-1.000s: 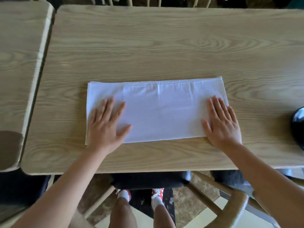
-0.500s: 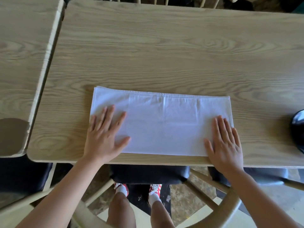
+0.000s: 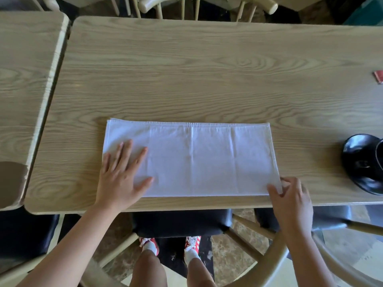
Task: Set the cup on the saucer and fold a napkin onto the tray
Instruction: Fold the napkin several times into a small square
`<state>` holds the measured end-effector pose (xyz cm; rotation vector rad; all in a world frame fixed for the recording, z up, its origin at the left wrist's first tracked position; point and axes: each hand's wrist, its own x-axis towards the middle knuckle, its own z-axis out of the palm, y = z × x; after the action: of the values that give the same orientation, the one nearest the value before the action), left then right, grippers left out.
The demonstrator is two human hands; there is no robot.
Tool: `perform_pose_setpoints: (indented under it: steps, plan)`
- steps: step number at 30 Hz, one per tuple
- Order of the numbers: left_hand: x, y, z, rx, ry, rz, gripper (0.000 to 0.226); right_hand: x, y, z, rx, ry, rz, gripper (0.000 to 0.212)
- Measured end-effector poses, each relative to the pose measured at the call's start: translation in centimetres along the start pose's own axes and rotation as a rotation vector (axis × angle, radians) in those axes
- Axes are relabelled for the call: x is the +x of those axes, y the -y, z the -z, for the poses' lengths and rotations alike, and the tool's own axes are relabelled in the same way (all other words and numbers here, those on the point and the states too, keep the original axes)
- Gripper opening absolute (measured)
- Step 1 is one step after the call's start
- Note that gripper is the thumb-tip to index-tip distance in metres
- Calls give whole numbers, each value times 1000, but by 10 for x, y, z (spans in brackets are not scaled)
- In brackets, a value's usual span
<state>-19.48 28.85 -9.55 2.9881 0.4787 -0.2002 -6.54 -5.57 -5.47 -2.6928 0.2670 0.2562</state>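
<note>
A white napkin (image 3: 199, 160), folded into a long rectangle, lies flat near the front edge of the wooden table (image 3: 207, 69). My left hand (image 3: 122, 172) presses flat on its left end, fingers spread. My right hand (image 3: 290, 199) pinches the napkin's near right corner between thumb and fingers. A black glossy saucer (image 3: 358, 162) sits at the right edge of the view, with a dark cup rim (image 3: 379, 158) cut off by the frame. No tray is in view.
A second wooden table (image 3: 24, 79) stands to the left across a narrow gap. A small red item (image 3: 378, 76) lies at the far right. Wooden chairs stand behind the table (image 3: 186, 5) and below its front edge (image 3: 180, 222).
My right hand has slid off the napkin's right end to its near right corner and curled into a pinch. My left hand stays flat. The view has tilted upward.
</note>
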Motion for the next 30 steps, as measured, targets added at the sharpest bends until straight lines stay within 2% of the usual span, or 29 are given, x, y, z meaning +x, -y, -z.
perform_pose_setpoints:
  steps: [6,8,11,13,15,16,18,20,21,22,24,26,30]
  plan:
    - [-1,0,0,-14,21,0,75,14,10,10,260,127,-154,17]
    - [-1,0,0,-29,42,3,77,13,19,16,360,112,-148,8]
    - [1,-9,9,-101,34,23,77,4,44,29,453,21,-31,15]
    - [5,-29,25,-300,-24,91,75,-6,70,35,460,-13,76,16]
    - [17,-56,51,-673,-88,222,69,-19,97,35,455,-2,185,13]
    - [28,-69,65,-915,-46,305,62,-26,109,34,457,11,237,11]
    - [55,-88,92,-1340,173,438,53,-40,131,29,449,12,356,9]
    - [82,-97,109,-1512,386,496,47,-53,151,22,425,2,467,9]
    - [92,-98,113,-1543,412,481,39,-59,158,18,408,3,516,10]
    - [99,-97,115,-1531,370,453,27,-65,165,13,390,1,563,12]
    - [108,-90,118,-1458,207,402,11,-73,175,1,360,0,632,11]
    - [110,-74,118,-1409,113,364,16,-81,184,-9,335,9,667,8]
    - [101,-27,119,-1271,-44,283,12,-100,209,-27,320,4,745,4]
